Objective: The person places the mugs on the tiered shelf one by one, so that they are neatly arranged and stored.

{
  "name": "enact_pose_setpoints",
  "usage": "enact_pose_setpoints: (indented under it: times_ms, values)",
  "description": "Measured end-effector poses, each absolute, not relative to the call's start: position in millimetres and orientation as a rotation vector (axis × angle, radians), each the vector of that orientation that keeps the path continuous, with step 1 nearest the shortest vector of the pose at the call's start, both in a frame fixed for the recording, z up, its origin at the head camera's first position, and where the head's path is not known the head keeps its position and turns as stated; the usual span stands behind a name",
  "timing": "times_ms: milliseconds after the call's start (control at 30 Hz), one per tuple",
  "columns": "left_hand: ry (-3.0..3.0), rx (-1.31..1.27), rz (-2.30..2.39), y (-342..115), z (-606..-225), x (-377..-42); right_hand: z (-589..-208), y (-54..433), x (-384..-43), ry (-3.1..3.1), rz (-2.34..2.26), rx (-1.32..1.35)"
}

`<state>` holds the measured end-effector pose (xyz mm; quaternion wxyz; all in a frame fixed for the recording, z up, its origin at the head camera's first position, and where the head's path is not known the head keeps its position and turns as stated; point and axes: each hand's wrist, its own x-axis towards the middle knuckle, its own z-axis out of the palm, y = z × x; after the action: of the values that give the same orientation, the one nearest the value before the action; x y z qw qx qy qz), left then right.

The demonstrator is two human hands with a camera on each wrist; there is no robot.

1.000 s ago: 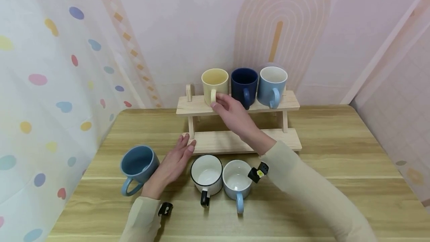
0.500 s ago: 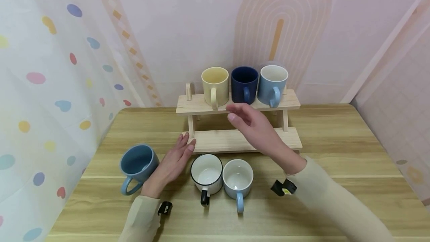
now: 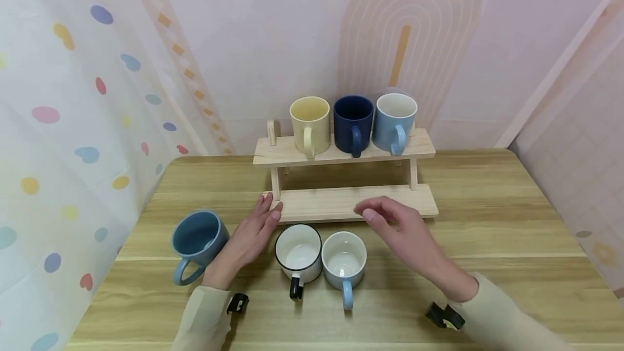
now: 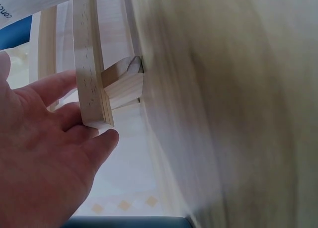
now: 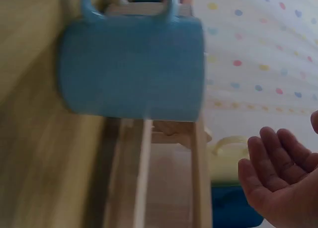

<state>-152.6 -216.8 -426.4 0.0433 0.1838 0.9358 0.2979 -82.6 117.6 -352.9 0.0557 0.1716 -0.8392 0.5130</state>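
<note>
My left hand (image 3: 249, 236) rests on the left end of the lower board of a two-tier wooden stand (image 3: 341, 205); the left wrist view has its fingers (image 4: 57, 86) touching the board end. Holding nothing, my right hand (image 3: 407, 234) hovers by the board's front right, fingers loosely bent. Nearest it on the table is a white-inside, light-blue-handled mug (image 3: 344, 259), which looms large in the right wrist view. Beside that sits a white mug (image 3: 298, 253) with black rim and handle. A blue-grey mug (image 3: 199, 240) stands left of my left wrist.
On the upper board stand a yellow mug (image 3: 310, 123), a navy mug (image 3: 353, 123) and a light-blue mug (image 3: 395, 122), handles facing front. A patterned curtain (image 3: 273, 42) hangs behind the wooden table (image 3: 492, 205).
My right hand has let go of the yellow mug's handle and drawn back, down and to the right. The left hand stays on the stand. The mugs stay where they were.
</note>
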Motion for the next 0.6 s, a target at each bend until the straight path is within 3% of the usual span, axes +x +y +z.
enact_pose_setpoints:
  times_ms: [600]
  values:
    - [2.868, 0.584, 0.916, -218, -426, -153, -394, 151, -47, -2.652, 1.668, 0.842]
